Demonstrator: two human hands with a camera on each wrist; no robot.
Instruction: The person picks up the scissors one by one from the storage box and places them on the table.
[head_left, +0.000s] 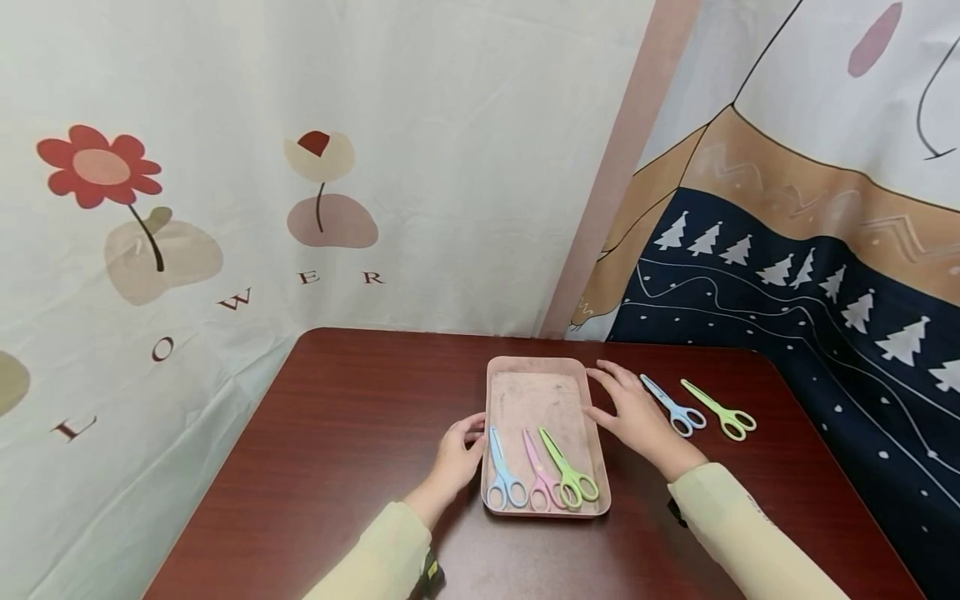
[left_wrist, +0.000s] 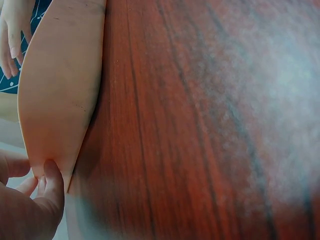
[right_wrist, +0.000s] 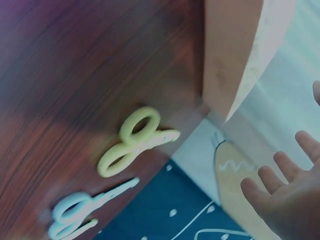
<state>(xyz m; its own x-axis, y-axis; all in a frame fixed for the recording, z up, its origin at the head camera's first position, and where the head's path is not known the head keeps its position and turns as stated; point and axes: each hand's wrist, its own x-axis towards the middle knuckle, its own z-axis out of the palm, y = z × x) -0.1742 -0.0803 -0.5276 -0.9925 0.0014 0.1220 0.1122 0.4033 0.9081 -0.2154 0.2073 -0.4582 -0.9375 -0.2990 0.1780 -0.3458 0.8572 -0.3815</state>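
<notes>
A shallow pink tray [head_left: 542, 357] rests on the table, with a blue [head_left: 507, 483], a pink [head_left: 543, 487] and a green pair of scissors [head_left: 573, 483] inside near its front end. My left hand [head_left: 456, 457] grips the tray's left edge with bent fingers. In the left wrist view its thumb [left_wrist: 52, 185] lies against the outer wall. On the opposite side, my right hand [head_left: 628, 410] has its fingers spread, fingertips right at the tray's right rim. Its straight, parted fingers hold nothing in the right wrist view.
To the right of my right hand, a blue pair of scissors [head_left: 675, 410] and a green pair [head_left: 722, 410] lie on the dark red wooden table [head_left: 360, 417]. A pale flower-printed cloth [head_left: 450, 167] and a navy tree-printed cloth [head_left: 750, 292] hang behind the table.
</notes>
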